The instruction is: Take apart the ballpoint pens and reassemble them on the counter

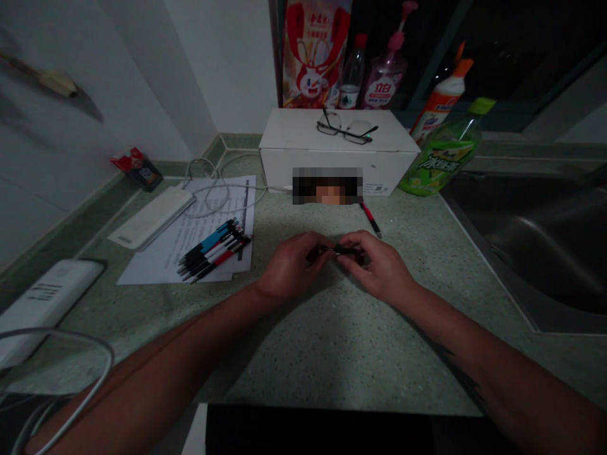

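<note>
Both my hands meet over the middle of the green speckled counter (pixel 332 341). My left hand (pixel 291 265) and my right hand (pixel 377 265) are each closed around one end of a dark pen (pixel 334 251), held level between them just above the counter. Several more pens (pixel 213 249), blue, red and black, lie in a row on a printed sheet of paper (pixel 190 237) to the left of my hands. One red pen (pixel 370 218) lies alone on the counter beyond my right hand.
A white box (pixel 379 155) with glasses (pixel 346 128) on top stands at the back. Behind it are bottles; a green bottle (pixel 443 155) lies tilted at right, beside a steel sink (pixel 535 234). A white power bank (pixel 152 218), cables and a power strip (pixel 45 300) sit left.
</note>
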`<action>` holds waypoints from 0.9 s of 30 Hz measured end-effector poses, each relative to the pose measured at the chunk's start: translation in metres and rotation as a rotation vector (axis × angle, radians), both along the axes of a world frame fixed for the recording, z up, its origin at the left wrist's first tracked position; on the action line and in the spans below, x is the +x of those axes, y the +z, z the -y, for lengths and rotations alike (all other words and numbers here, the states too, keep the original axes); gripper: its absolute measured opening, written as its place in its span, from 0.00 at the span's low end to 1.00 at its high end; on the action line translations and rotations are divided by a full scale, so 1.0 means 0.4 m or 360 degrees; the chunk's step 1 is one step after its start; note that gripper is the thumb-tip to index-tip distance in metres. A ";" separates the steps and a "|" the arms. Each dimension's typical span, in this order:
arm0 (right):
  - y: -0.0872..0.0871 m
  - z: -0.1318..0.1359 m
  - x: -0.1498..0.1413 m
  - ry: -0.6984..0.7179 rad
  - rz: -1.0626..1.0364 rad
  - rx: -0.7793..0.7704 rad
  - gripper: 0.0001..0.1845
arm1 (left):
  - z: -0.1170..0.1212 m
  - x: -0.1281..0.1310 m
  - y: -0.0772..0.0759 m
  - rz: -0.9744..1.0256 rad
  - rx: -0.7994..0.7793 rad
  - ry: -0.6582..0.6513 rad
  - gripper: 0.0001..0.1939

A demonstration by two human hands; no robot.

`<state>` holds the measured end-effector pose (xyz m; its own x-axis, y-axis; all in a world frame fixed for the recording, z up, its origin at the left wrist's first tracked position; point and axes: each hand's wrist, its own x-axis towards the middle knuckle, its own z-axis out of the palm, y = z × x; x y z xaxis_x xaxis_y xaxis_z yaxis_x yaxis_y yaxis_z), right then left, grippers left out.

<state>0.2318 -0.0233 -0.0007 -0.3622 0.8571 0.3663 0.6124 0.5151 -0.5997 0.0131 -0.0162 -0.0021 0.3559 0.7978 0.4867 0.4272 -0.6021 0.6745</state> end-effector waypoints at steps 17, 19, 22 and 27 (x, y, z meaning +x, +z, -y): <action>-0.001 -0.001 -0.001 -0.0025 -0.0006 0.0035 0.08 | -0.002 -0.001 0.002 -0.0024 -0.0013 -0.0001 0.03; 0.003 -0.003 -0.002 0.0009 0.0012 0.0074 0.09 | -0.002 0.000 0.002 -0.0020 -0.0009 0.0000 0.03; 0.006 -0.006 -0.002 0.0080 0.0040 0.0099 0.11 | -0.002 0.000 0.001 -0.0024 -0.0012 -0.0008 0.04; -0.001 -0.003 0.000 0.0009 0.0015 0.0043 0.12 | 0.000 0.000 0.004 -0.0030 -0.0012 -0.0027 0.05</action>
<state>0.2318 -0.0223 -0.0010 -0.3706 0.8448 0.3860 0.6150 0.5346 -0.5796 0.0130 -0.0161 -0.0005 0.3784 0.7952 0.4738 0.4300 -0.6043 0.6708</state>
